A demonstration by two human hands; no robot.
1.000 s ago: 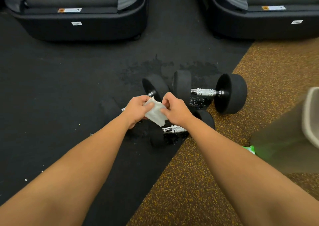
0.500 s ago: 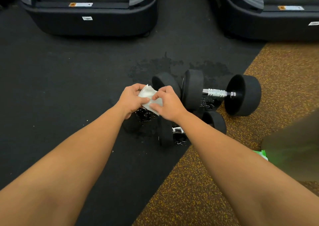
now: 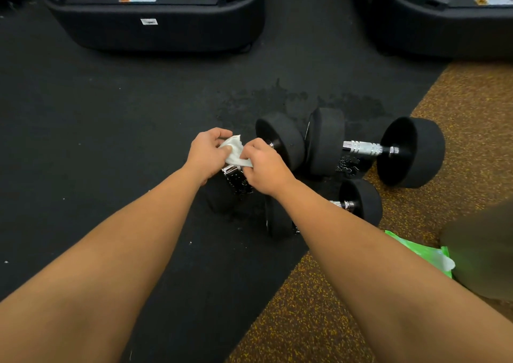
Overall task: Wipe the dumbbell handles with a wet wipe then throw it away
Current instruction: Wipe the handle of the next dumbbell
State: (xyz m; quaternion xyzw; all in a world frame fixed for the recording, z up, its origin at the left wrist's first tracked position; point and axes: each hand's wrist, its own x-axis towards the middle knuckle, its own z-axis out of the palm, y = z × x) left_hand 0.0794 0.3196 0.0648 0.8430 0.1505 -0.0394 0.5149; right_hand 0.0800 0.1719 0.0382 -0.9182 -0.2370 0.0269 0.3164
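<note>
While both forearms reached in from the bottom of the frame, the left hand (image 3: 208, 151) and the right hand (image 3: 262, 165) met just left of centre with a crumpled white wet wipe (image 3: 233, 151) between them. The left hand's fingers curled over the wipe's upper left edge and its thumb pressed on the cloth, pinching it. The right hand gripped the wipe's right and lower edge with bent fingers, so both hands were closed on the same cloth.

Directly beneath the hands lay a dumbbell (image 3: 280, 143), its chrome handle (image 3: 233, 172) partly showing below the wipe and its black far head standing just right of the right hand. A second dumbbell (image 3: 369, 149) lay to the right of centre with its knurled chrome handle fully exposed between two black heads, one head touching the first dumbbell's head. A third dumbbell (image 3: 358, 201) lay lower, largely hidden behind the right forearm.

A green wipe packet (image 3: 416, 249) rested on the brown speckled floor (image 3: 319, 307) at the lower right. The black rubber mat (image 3: 97, 140) filled the left half, and two dark machine bases (image 3: 155, 24) sat along the top edge.
</note>
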